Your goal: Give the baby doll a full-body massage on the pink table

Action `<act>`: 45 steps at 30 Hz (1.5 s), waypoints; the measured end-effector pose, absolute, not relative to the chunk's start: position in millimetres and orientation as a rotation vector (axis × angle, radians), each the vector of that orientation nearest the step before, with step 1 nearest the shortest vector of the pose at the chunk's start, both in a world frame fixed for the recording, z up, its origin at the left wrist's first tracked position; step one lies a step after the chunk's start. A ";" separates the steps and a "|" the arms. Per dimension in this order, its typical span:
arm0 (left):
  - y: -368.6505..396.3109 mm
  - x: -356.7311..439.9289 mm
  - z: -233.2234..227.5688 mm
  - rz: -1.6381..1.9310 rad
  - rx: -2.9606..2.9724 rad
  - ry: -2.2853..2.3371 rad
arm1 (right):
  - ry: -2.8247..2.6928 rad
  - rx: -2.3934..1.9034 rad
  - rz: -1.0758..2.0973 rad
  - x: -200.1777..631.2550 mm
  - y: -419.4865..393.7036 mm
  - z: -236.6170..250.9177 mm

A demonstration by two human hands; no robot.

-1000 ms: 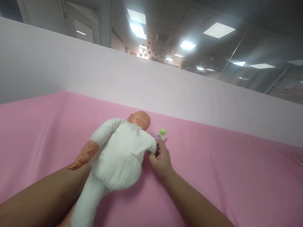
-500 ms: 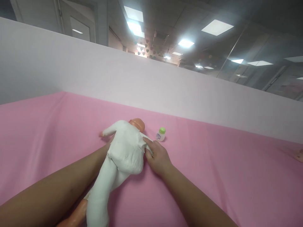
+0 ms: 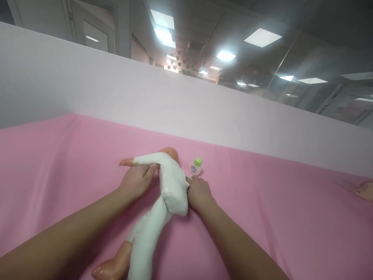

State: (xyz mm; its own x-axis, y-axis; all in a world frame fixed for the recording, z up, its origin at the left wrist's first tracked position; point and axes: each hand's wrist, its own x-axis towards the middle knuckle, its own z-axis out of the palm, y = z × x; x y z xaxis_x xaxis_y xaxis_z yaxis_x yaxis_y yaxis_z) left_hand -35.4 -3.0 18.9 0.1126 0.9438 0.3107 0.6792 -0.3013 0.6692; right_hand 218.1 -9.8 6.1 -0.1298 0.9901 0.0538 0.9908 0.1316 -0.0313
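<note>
A doll (image 3: 169, 182) in white cloth lies on its side on the pink surface (image 3: 262, 202), head away from the person. The left hand (image 3: 136, 181) cups its back below the outstretched arm, fingers curled against the cloth. The right hand (image 3: 199, 192) presses its front, fingers bent. A green-capped bottle (image 3: 196, 166) stands just beyond the right hand.
</note>
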 end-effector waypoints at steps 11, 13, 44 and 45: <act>-23.5 -13.8 14.0 0.703 2.121 1.112 | -2.311 -1.979 -0.086 216.5 -9.0 3.2; -14.4 -17.2 8.7 0.676 2.114 1.165 | -2.293 -1.935 -0.100 214.1 -10.6 4.4; 21.3 -46.0 -2.4 0.601 1.995 1.067 | -2.106 -1.536 0.795 216.6 -27.7 17.8; 23.8 -48.4 -4.3 0.582 2.013 1.093 | -2.105 -1.521 0.809 218.8 -25.5 17.6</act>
State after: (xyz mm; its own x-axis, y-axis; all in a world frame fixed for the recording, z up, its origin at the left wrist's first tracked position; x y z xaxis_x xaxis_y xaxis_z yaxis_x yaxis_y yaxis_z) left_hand -48.4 23.8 -4.3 0.5300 0.8473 0.0345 0.5013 -0.3458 0.7932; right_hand 218.8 -25.5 17.6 -0.3148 0.9492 -0.0017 0.7059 0.2329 -0.6689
